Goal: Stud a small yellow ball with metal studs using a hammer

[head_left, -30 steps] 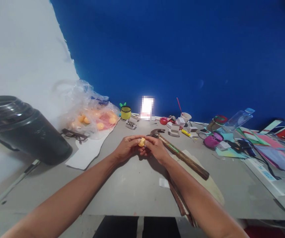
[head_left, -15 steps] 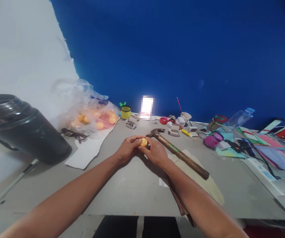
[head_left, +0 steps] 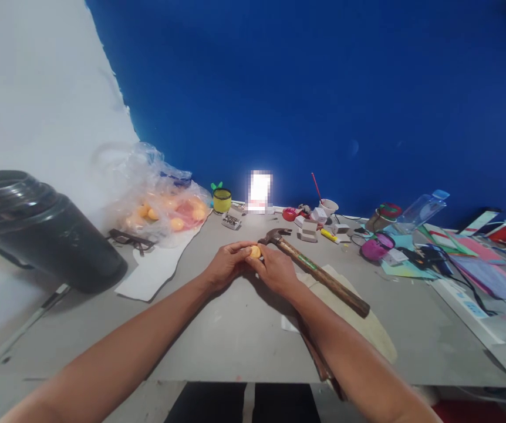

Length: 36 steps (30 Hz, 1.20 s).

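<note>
1. The small yellow-orange piece (head_left: 255, 251) sits between the two hands, above the middle of the table (head_left: 218, 346) and just left of the head of the hammer (head_left: 319, 273).
2. The left hand (head_left: 227, 264) and right hand (head_left: 279, 270) are together, fingers closed around the piece from either side; the far fingers are hidden.
3. The step in hand looks like fingertip handling of this piece; whether it is being pressed or turned, I cannot tell.
4. Further handling would call for a light, steady pinch from both sides, with the hammer left lying on the pale sheet (head_left: 376, 338).
5. Compared with one second ago, the right thumb lies lower, the fingers then showing beneath the piece are out of sight, and the piece looks smoother. The hammer lies as it did.
</note>
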Tool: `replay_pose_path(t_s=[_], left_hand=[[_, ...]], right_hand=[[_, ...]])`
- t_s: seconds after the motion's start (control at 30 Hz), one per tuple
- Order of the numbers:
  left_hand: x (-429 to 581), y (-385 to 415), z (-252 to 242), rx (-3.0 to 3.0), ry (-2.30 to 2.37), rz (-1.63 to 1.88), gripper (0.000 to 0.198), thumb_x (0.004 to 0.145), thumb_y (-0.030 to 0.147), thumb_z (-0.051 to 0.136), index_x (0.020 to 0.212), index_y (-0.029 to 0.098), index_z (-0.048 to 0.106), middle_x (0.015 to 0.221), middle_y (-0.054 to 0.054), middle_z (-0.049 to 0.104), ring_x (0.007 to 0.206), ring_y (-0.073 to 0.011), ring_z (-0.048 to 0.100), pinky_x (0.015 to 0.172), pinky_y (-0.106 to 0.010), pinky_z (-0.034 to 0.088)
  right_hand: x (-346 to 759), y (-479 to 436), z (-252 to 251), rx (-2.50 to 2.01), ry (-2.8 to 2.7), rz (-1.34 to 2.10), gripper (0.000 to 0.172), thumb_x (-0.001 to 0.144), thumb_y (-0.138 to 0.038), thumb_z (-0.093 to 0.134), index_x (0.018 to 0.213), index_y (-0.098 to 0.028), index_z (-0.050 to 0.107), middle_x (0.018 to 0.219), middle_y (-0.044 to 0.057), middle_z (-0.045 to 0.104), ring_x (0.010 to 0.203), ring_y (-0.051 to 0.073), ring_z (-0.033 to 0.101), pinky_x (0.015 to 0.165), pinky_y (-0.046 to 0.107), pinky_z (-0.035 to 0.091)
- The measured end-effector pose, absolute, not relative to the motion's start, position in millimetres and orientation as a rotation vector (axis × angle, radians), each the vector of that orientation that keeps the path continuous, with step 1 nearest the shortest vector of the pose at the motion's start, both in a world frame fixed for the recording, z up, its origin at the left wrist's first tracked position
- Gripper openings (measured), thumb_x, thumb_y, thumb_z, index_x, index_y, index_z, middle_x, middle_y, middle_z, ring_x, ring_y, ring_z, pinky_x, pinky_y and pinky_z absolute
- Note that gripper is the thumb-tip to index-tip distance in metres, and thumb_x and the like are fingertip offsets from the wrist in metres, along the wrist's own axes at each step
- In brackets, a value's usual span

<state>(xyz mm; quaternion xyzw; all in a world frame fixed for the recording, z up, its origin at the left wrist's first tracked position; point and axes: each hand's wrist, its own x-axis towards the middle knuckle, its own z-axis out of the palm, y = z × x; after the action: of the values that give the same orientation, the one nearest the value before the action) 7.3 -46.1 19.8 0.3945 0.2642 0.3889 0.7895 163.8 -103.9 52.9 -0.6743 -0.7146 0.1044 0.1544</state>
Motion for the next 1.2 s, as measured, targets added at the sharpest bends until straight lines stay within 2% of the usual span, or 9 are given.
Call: replay_pose_path(t_s=[0.27, 0.5, 0.73, 0.97, 1.2], left_hand=[[6.6, -45.3, 18.0, 0.853, 0.577, 0.831, 0.042, 0.072, 0.029, 0.091, 0.107, 0.008, 0.08, 0.102, -0.016, 0.077, 0.083, -0.0214, 0.073, 0.079, -0.035, 0.062], [5.3, -44.3, 16.9, 0.843, 0.548, 0.817, 0.04, 0.075, 0.028, 0.089, 0.109, 0.009, 0.079, 0.102, -0.014, 0.077, 0.082, -0.0181, 0.072, 0.076, -0.029, 0.06], [7.3, -45.9, 19.5, 0.845, 0.551, 0.832, 0.039, 0.074, 0.027, 0.089, 0.107, 0.009, 0.079, 0.101, -0.014, 0.078, 0.081, -0.0181, 0.072, 0.076, -0.028, 0.059], [5.5, -46.9, 24.5, 0.806, 0.554, 0.823, 0.035, 0.077, 0.02, 0.085, 0.109, 0.01, 0.077, 0.102, -0.013, 0.077, 0.081, -0.0159, 0.071, 0.073, -0.025, 0.06], [5.9, -47.2, 26.4, 0.796, 0.523, 0.823, 0.028, 0.078, 0.018, 0.08, 0.105, 0.009, 0.077, 0.097, -0.011, 0.075, 0.077, -0.0152, 0.07, 0.072, -0.026, 0.062]], right_hand=[[160.9, -105.6, 53.7, -1.952, -2.055, 0.295, 0.042, 0.108, -0.05, 0.04, 0.124, -0.02, 0.064, 0.113, 0.01, 0.077, 0.099, 0.024, 0.071, 0.077, 0.031, 0.04], [160.1, -106.0, 54.2, -1.983, -2.092, 0.197, 0.046, 0.106, -0.058, 0.041, 0.122, -0.021, 0.064, 0.11, 0.009, 0.077, 0.099, 0.025, 0.072, 0.075, 0.031, 0.042], [155.4, -108.8, 54.5, -2.044, -2.17, 0.074, 0.048, 0.108, -0.054, 0.034, 0.125, -0.017, 0.06, 0.109, 0.013, 0.076, 0.095, 0.026, 0.072, 0.077, 0.033, 0.045], [158.9, -109.2, 60.5, -1.992, -2.135, 0.158, 0.049, 0.106, -0.058, 0.039, 0.128, -0.021, 0.061, 0.113, 0.01, 0.076, 0.101, 0.025, 0.071, 0.078, 0.031, 0.044], [160.2, -108.3, 58.9, -1.976, -2.146, 0.177, 0.044, 0.108, -0.05, 0.038, 0.126, -0.018, 0.063, 0.112, 0.012, 0.075, 0.099, 0.025, 0.07, 0.08, 0.032, 0.045]])
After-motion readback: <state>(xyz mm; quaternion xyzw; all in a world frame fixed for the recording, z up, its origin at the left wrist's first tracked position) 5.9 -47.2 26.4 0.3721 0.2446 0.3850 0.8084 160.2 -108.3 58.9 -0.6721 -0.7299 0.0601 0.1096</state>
